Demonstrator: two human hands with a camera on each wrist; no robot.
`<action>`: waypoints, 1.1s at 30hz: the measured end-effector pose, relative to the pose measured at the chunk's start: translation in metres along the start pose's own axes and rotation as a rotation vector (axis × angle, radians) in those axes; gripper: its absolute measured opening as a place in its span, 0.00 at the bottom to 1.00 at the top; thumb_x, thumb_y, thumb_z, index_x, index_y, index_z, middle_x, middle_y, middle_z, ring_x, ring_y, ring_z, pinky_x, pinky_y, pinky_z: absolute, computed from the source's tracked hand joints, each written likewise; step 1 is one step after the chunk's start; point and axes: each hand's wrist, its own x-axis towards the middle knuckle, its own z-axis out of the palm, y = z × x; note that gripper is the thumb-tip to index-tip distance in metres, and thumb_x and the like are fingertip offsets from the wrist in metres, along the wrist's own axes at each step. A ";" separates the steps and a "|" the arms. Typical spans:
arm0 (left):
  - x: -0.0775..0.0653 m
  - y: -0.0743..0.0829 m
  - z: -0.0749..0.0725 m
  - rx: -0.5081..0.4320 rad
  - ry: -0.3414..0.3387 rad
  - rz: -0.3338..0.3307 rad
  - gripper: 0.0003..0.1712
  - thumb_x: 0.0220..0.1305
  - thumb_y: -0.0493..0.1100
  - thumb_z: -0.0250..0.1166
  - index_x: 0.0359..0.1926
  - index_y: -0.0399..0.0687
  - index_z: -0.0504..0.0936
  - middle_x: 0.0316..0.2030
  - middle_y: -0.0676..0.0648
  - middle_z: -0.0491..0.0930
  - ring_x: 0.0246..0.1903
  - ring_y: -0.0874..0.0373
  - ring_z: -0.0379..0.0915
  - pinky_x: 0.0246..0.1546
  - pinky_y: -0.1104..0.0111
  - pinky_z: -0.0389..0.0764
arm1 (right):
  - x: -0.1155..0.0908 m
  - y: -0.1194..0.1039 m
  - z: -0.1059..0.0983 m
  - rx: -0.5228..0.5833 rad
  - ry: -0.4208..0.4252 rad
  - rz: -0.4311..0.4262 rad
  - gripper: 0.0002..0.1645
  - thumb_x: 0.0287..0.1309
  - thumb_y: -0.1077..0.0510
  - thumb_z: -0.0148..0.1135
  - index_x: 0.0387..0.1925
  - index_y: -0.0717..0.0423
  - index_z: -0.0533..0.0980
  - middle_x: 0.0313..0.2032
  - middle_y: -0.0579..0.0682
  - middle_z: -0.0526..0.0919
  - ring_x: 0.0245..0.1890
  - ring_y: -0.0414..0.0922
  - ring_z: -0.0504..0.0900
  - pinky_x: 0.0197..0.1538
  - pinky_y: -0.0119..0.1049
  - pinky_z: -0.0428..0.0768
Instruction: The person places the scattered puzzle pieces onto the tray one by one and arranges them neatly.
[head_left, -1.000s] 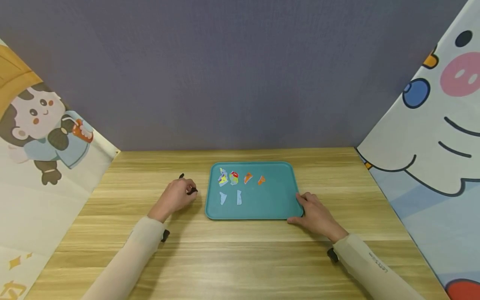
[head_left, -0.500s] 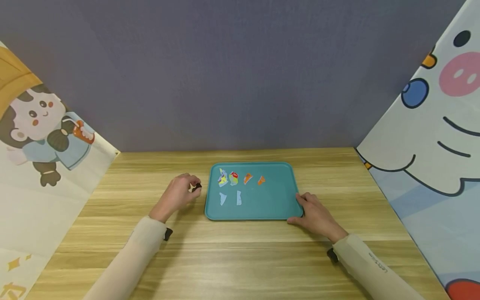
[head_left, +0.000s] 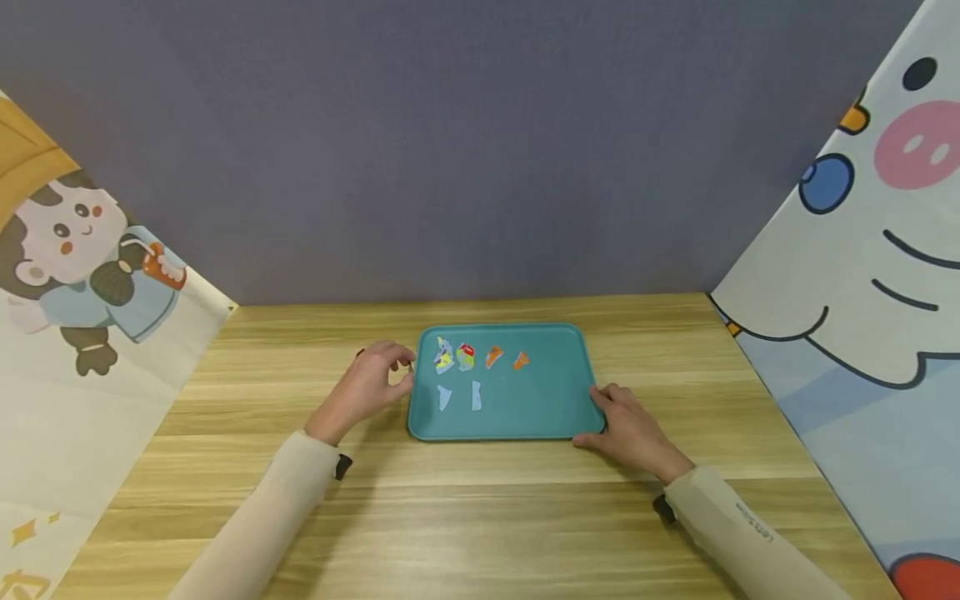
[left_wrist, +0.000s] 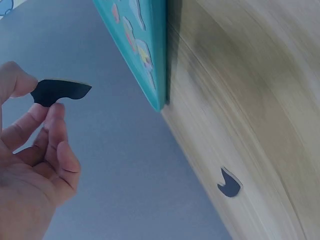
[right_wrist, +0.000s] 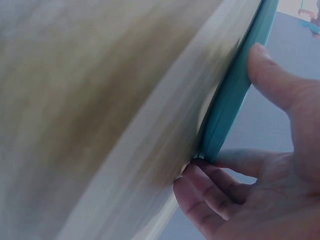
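Note:
Between the thumb and fingertips of my left hand (head_left: 363, 383) is a thin, flat black piece (left_wrist: 60, 91) with a curved notch, pinched near one end. In the head view this hand is at the left rim of a teal tray (head_left: 540, 412), and the piece shows there only edge-on. My right hand (head_left: 636, 432) holds the tray's near right corner, thumb on the near side and fingers along the right side. On the tray lie a yellow-and-lilac piece (head_left: 444, 357), a red-and-green piece (head_left: 466, 357), two orange pieces (head_left: 493, 357) and two pale pieces (head_left: 476, 396).
A second black piece (left_wrist: 231, 185), with a notch, lies on the wooden table (head_left: 480, 517) left of the tray; my left hand mostly hides it in the head view. A grey panel (head_left: 480, 150) rises behind the table, with cartoon-printed walls on both sides.
My left hand has lifted the black piece off the table and carried it right, up to the tray's left rim. The right hand keeps its hold on the corner.

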 end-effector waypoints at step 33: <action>0.042 0.063 0.066 0.020 -0.276 0.149 0.15 0.49 0.32 0.69 0.39 0.39 0.78 0.37 0.48 0.76 0.41 0.55 0.72 0.44 0.65 0.74 | 0.001 0.000 0.000 -0.010 0.008 0.002 0.55 0.44 0.40 0.72 0.62 0.74 0.63 0.48 0.59 0.70 0.46 0.52 0.70 0.47 0.47 0.73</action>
